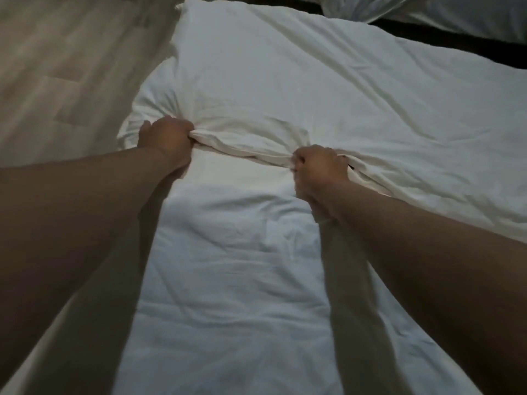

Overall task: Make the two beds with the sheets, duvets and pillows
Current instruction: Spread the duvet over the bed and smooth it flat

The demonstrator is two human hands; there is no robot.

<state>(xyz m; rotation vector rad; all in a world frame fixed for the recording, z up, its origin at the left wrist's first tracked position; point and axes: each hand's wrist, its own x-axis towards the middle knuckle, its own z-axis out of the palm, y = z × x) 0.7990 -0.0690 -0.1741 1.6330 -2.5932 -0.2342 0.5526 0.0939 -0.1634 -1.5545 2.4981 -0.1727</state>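
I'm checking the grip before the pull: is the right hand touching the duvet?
Touching. The head view shows the right hand with its fingers curled round a bunched fold at the near edge of the duvet, the cloth gathered in the fist.

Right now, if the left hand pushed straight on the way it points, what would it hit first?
The left hand would probably meet the bunched duvet it grips, though depth is unclear.

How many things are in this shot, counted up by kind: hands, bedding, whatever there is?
duvet: 1
sheet under it: 1
bedding heap beyond the dark gap: 1
hands: 2, left hand and right hand, both gripping the duvet edge
Total: 5
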